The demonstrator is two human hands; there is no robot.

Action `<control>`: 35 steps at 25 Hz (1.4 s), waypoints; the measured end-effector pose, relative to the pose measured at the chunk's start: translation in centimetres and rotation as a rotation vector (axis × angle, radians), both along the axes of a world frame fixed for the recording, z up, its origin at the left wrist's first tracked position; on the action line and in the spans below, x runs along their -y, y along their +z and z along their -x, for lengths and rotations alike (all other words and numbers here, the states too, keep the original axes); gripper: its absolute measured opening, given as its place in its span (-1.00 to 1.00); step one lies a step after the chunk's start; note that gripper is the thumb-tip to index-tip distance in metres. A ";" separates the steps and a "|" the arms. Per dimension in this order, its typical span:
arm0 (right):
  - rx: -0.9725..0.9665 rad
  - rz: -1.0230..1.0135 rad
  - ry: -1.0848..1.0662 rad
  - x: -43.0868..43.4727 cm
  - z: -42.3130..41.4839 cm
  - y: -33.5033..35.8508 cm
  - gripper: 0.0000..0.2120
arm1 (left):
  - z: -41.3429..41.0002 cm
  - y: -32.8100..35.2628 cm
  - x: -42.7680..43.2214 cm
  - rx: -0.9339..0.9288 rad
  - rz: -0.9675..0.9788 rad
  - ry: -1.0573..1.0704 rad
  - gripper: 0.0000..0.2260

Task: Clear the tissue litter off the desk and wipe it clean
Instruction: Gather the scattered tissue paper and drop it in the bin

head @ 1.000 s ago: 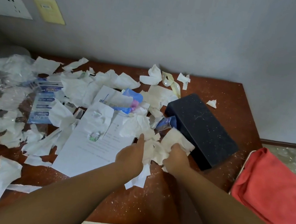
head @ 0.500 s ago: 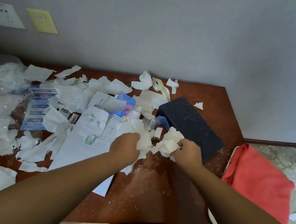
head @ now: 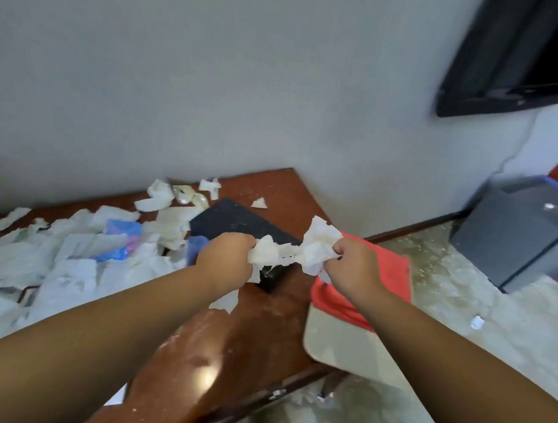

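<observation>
Both forearms stretched forward from lower corners, converging over right half of desk (head: 239,345). Left hand (head: 228,257) fisted, knuckles up, fingers curled round left end of tissue wad (head: 296,251). Right hand (head: 354,265) fisted too, fingers curled tight, pinching wad's right end. Wad held in air between fists, clear of desk, seen over black box (head: 235,222) near back right corner. Right hand seen over red cloth (head: 383,291) beside right edge. Tissue litter (head: 59,257) heaped across left and back of desk.
</observation>
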State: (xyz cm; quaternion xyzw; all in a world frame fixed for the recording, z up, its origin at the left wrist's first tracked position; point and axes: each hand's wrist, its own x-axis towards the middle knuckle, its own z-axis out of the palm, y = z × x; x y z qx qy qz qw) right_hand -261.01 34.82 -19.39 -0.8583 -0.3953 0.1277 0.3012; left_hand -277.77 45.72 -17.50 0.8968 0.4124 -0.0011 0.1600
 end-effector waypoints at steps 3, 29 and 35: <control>0.006 0.000 -0.120 7.3 -5.6 0.4 -0.70 | -7.0 0.5 5.9 0.063 -0.021 -0.104 -0.92; -0.094 0.259 -0.128 13.4 -46.6 -6.6 -0.63 | -51.9 -9.9 12.5 0.042 0.187 -0.138 -0.78; -0.153 0.354 0.114 5.5 -48.4 -11.1 -0.69 | -51.9 -13.0 7.8 0.084 0.233 0.207 -0.77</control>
